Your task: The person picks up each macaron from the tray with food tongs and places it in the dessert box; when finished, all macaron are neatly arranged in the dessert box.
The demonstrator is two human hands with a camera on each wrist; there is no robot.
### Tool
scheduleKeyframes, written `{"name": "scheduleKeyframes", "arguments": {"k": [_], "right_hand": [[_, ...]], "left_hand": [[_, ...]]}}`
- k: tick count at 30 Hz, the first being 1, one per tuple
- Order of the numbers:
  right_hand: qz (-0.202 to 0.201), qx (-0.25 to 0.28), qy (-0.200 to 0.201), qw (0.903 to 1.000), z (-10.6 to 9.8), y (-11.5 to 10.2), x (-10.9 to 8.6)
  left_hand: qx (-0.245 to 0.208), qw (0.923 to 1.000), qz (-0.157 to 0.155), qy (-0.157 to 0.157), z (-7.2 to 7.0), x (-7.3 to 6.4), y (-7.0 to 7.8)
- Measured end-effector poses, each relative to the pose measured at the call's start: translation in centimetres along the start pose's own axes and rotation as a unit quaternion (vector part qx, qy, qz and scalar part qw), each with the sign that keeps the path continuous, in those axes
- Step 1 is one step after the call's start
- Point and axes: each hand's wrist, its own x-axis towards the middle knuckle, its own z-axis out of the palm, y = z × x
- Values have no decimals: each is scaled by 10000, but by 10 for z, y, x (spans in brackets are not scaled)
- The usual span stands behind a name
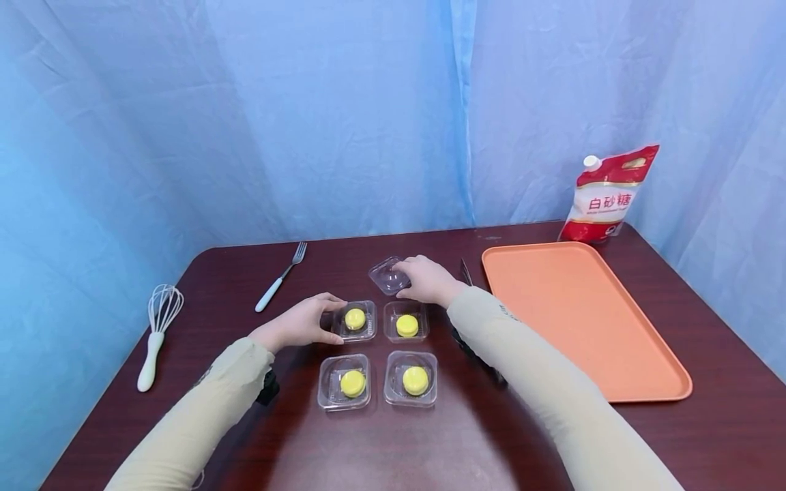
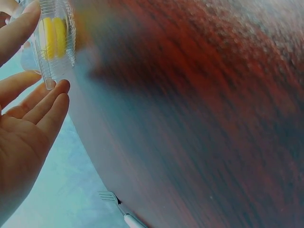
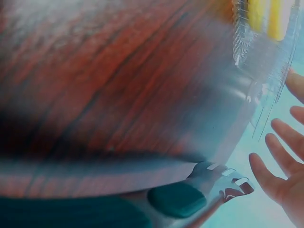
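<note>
Several square clear plastic boxes stand in two rows, each with a yellow macaron inside. My left hand (image 1: 303, 322) holds the back-left box (image 1: 371, 329) by its left side, thumb at the front corner and fingers at the back; its macaron (image 1: 355, 318) shows between them. In the left wrist view the fingers (image 2: 56, 102) reach the box's edge. Behind the back-right box (image 1: 393, 337), my right hand (image 1: 428, 279) grips a tilted clear plastic lid (image 1: 385, 278). The front-left box (image 1: 328, 392) and front-right box (image 1: 393, 392) are untouched.
An orange tray (image 1: 565, 307) lies to the right, with a red and white sugar pouch (image 1: 602, 198) behind it. A slotted metal utensil (image 3: 223, 183) lies partly under the right arm. At left are a fork (image 1: 279, 281) and a whisk (image 1: 156, 341).
</note>
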Motion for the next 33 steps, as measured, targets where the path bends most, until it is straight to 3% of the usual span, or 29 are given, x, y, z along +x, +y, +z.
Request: {"name": "scheduleKeyframes", "arguments": {"k": [20,33], "right_hand": [[16,52,-415,9991,10,-2,9],[-129,-11,119,9998,11,1,8]], "left_hand": [[-3,9999,115,52,1,-1,-2],[-23,10000,63,-24,0,0,-3]]}}
